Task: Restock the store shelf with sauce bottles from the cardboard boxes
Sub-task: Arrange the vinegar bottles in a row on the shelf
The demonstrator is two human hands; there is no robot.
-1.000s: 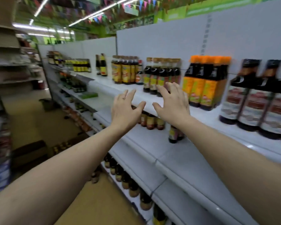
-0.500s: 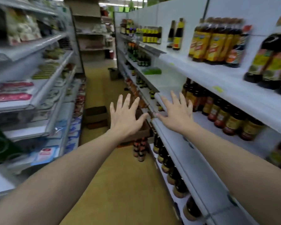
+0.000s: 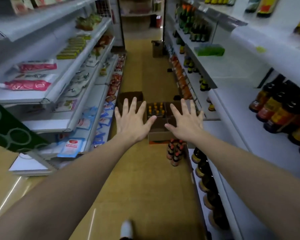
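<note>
Gaze has swung from the white right shelf [image 3: 235,101] to the far brown cardboard box [image 3: 158,135] of orange-capped sauce bottles [image 3: 155,108]. The left hand [image 3: 132,122] and right hand [image 3: 185,123] reach out empty, fingers spread: probably another pickup.

**Q:** What occupies the left half of the frame?

**A:** White tiered shelving [image 3: 76,108]. Pink-red pouches [image 3: 27,84] lie flat on a middle tier at the left edge. Yellow-green packs [image 3: 73,47] sit in rows on the tier above. Blue-and-white bags [image 3: 71,147] lean on the lowest tier.

**Q:** And the dark shape at the left edge?

**A:** A slanted green panel [image 3: 9,129] printed with pale rings, in front of the shelving.

**Q:** Centre and right?

**A:** A tan floor [image 3: 145,187] runs up the middle. A white shoe tip [image 3: 126,228] shows at the bottom edge. More shelving [image 3: 140,13] closes the aisle at top centre. A bright green pack [image 3: 209,50] lies at upper right, its print too blurred to read.
</note>
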